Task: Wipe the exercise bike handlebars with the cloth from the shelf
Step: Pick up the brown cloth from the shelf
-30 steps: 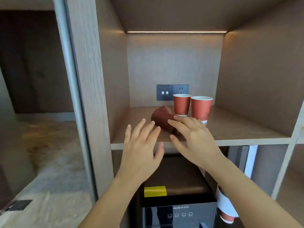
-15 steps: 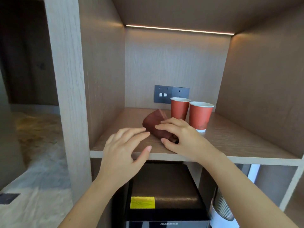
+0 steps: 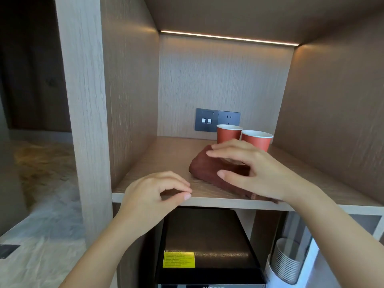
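Note:
A dark maroon cloth [image 3: 204,169] lies folded on the wooden shelf [image 3: 166,159], one end reaching the shelf's front edge. My right hand [image 3: 255,171] arches over it, fingertips on its top and thumb pressed against its near side, gripping it. My left hand [image 3: 153,196] hovers at the shelf's front edge, left of the cloth, fingers loosely curled and holding nothing. The exercise bike is not in view.
Two red paper cups [image 3: 228,134] [image 3: 257,140] stand just behind the cloth, close to my right fingers. A grey switch and socket plate [image 3: 216,120] is on the back wall. Below the shelf sit a black appliance [image 3: 207,246] and a stack of cups [image 3: 286,265].
My right hand has closed over the cloth and drawn it toward the shelf's front edge. My left hand has curled its fingers and dropped to the edge. The view has moved closer.

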